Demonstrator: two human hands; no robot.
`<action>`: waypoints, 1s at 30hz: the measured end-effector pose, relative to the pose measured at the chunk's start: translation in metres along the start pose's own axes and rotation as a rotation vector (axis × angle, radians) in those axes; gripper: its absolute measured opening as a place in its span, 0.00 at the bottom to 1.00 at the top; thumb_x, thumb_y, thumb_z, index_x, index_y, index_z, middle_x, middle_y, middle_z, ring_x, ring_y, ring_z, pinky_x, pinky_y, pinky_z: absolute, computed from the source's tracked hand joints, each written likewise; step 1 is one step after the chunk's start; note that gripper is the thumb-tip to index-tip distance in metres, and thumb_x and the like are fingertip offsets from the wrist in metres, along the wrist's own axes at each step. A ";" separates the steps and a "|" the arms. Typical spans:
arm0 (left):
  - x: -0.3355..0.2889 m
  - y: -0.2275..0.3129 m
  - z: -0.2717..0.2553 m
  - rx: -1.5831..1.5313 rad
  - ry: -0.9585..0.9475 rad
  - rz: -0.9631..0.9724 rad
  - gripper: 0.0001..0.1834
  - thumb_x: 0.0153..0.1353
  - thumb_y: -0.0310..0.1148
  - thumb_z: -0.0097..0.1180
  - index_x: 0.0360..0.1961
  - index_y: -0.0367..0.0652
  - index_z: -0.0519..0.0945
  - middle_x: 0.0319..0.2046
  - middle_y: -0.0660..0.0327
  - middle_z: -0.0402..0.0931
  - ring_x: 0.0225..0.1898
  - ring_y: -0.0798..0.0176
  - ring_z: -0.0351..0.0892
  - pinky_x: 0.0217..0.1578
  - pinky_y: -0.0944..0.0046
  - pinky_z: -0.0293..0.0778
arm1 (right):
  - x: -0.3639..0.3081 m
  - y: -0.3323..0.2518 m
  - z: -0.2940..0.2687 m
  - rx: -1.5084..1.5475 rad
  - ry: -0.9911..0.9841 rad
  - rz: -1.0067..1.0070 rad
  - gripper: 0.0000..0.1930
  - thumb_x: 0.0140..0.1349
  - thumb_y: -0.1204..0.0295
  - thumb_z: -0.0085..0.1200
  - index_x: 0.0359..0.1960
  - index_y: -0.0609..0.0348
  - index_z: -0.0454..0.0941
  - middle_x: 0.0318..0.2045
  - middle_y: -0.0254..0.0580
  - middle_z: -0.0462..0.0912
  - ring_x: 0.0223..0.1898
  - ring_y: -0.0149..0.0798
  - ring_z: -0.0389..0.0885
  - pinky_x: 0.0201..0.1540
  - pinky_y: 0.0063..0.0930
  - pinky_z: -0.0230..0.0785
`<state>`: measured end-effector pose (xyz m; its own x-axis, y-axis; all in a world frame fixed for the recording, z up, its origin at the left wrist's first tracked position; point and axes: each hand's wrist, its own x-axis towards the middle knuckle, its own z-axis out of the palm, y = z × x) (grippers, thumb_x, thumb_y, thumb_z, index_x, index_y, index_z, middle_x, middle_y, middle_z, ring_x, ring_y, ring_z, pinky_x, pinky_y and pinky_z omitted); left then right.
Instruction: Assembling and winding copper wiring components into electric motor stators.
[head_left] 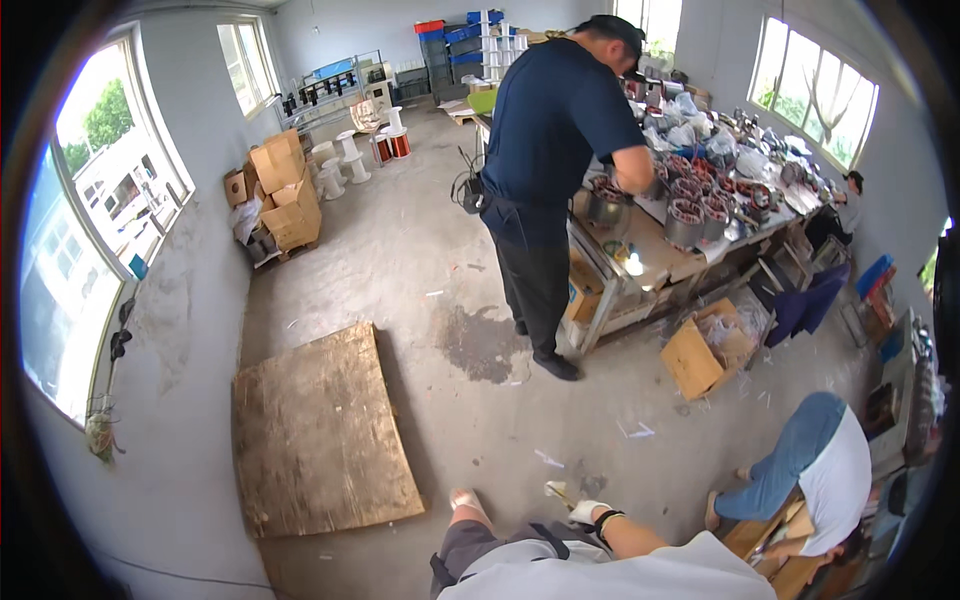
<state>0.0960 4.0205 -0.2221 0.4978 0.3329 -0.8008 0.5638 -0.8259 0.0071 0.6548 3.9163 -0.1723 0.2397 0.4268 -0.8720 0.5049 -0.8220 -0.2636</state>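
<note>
My right hand [588, 512], in a white glove with a dark band at the wrist, is at the bottom centre, in front of my grey shorts [478, 556]. Its fingers are closed around a thin, yellowish, stick-like tool [564, 496] with a pale wider end, too small to name more closely. The tool points up and left, above the concrete floor [430, 300]. My left hand does not show.
A wooden board [320, 430] lies left of my foot. Ahead, a person in dark clothes [560, 150] works at a bench holding motor stators [686, 222]. A cardboard box [692, 360] sits beside it. Someone in jeans [795, 450] bends over at lower right. Cartons [290, 205] stand along the left wall.
</note>
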 end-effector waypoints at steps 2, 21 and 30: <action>0.032 -0.042 -0.033 -0.088 0.036 -0.024 0.08 0.58 0.31 0.52 0.35 0.50 0.84 0.36 0.56 0.80 0.36 0.59 0.80 0.32 0.55 0.76 | 0.020 -0.066 -0.043 -0.025 -0.035 -0.033 0.20 0.50 0.55 0.55 0.32 0.62 0.83 0.24 0.47 0.83 0.25 0.43 0.81 0.31 0.37 0.71; 0.285 -0.459 -0.700 -0.994 0.500 -0.355 0.08 0.49 0.34 0.56 0.25 0.46 0.85 0.27 0.48 0.81 0.34 0.45 0.82 0.35 0.50 0.77 | 0.379 -0.514 -0.274 -0.017 0.142 -0.365 0.18 0.51 0.56 0.56 0.33 0.58 0.85 0.34 0.52 0.85 0.38 0.45 0.84 0.40 0.38 0.73; 0.430 -0.550 -0.672 -0.475 0.614 0.003 0.11 0.59 0.29 0.48 0.26 0.49 0.84 0.21 0.53 0.81 0.22 0.56 0.82 0.24 0.54 0.76 | 0.395 -0.723 -0.518 0.141 -0.061 -0.406 0.13 0.45 0.62 0.58 0.24 0.60 0.82 0.18 0.41 0.81 0.19 0.38 0.78 0.23 0.37 0.68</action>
<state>0.4426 4.9233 -0.1680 0.6974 0.6382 -0.3262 0.7152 -0.5897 0.3752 0.8143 4.8748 -0.1121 -0.0064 0.7070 -0.7072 0.4290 -0.6369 -0.6406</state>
